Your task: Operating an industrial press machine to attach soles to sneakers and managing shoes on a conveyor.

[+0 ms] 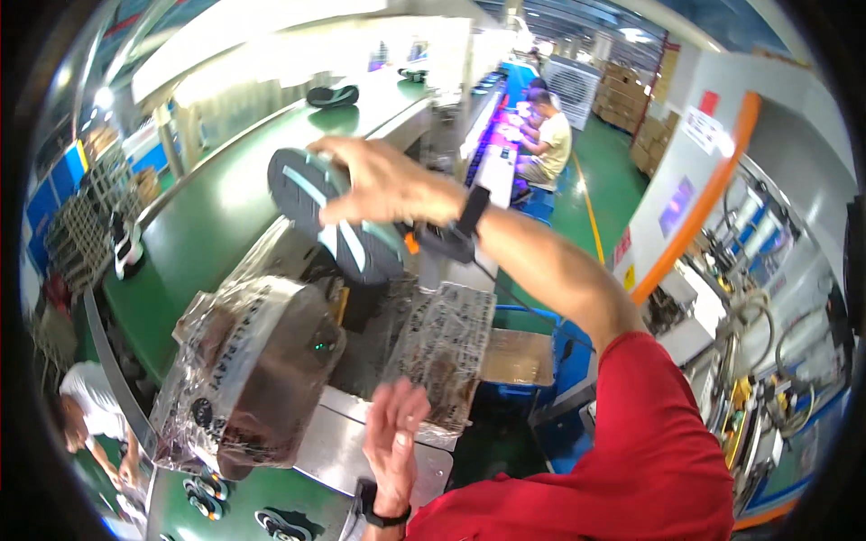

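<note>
My right hand (383, 185) grips a shoe (338, 221) by its edges, raised over the plastic-wrapped equipment. Its dark grey sole with pale green and white strips faces me; the upper is hidden behind it. Lower down, my left hand (394, 433) is raised with nothing in it, fingers loosely bent and slightly blurred. Below and left of that hand, a wrapped machine cover (262, 361) shows small green lights. A second wrapped box (442, 352) stands just beyond my left hand. Dark bands circle both my wrists.
A green conveyor belt (216, 212) runs along the left, carrying a dark shoe (332, 96) farther off. Several shoes or soles (284, 525) lie on a green surface at the lower left. A cardboard box (517, 357) sits right of the equipment. Co-workers (548, 135) sit along the line ahead; another person (95, 406) is at far left.
</note>
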Demonstrator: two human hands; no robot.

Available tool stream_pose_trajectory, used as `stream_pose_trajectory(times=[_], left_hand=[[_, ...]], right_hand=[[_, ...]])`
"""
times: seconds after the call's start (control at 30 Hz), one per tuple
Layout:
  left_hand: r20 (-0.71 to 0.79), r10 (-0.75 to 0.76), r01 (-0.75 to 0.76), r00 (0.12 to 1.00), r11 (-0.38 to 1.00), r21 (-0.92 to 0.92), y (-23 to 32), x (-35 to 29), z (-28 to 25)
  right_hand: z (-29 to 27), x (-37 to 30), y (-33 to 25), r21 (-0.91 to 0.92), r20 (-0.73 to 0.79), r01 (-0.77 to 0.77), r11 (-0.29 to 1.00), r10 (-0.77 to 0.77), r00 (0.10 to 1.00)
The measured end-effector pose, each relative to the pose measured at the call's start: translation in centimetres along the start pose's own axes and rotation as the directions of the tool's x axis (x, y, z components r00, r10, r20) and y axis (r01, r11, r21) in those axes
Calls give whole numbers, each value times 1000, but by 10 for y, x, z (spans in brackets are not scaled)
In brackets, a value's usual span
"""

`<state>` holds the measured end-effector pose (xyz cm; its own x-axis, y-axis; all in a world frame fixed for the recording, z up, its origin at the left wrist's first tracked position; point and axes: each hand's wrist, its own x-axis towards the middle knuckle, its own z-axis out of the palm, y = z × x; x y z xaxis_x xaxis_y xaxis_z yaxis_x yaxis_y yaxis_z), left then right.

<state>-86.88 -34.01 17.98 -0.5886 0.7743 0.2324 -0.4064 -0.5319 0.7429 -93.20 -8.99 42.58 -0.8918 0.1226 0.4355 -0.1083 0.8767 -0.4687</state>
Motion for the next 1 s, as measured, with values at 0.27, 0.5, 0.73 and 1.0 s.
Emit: stream_pose_trajectory(times=[0.27, 0.5, 0.73, 1.0], left_hand=[[228, 125, -175, 965, 961, 212, -59, 56, 118], [484, -412, 449, 772, 893, 45, -160, -23, 267], [767, -592, 298, 246, 800, 521, -267, -148, 414], [722, -681, -27, 121, 725, 688, -511, -223, 548]], right_hand=[[-29, -240, -56, -609, -436, -167, 775, -151, 887], [-75, -532, -54, 418, -664, -415, 808, 583, 468], [-61, -744, -107, 644, -765, -388, 660, 559, -319], [-63, -913, -169, 617, -677, -367, 696, 231, -699]])
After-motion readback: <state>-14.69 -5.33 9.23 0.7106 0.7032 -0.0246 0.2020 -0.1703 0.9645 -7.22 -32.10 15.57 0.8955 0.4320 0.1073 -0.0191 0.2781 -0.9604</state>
